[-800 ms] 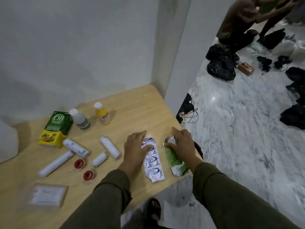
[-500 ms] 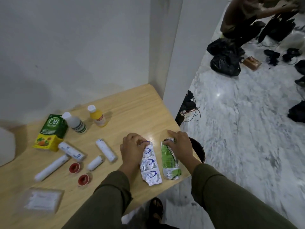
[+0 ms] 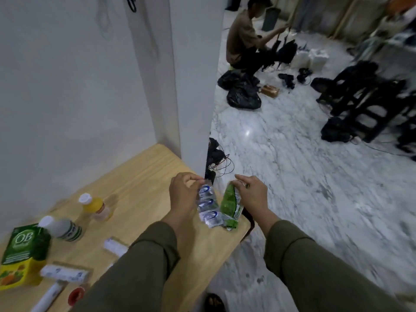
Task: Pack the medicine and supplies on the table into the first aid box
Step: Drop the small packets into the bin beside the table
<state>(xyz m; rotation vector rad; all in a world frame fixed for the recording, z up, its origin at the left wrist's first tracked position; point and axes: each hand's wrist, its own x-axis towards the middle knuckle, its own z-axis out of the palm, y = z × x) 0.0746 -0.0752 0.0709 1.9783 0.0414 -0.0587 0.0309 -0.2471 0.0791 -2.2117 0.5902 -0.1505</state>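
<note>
A light wooden table (image 3: 144,176) stands in a white-walled corner beside a marble floor (image 3: 304,176), where a second person (image 3: 243,39) sits among black bags. At the table's near right corner, the left hand (image 3: 183,197) pinches the top edge of a silver-and-blue blister strip (image 3: 209,207), which hangs down from the fingers toward the tabletop. Just beside it, the right hand (image 3: 252,194) grips the top of a green blister strip (image 3: 230,204), also hanging below the fingers. A green-and-yellow carton (image 3: 23,251), a white bottle (image 3: 62,228), an orange bottle (image 3: 95,206) and bandage rolls (image 3: 65,273) lie to the left.
</note>
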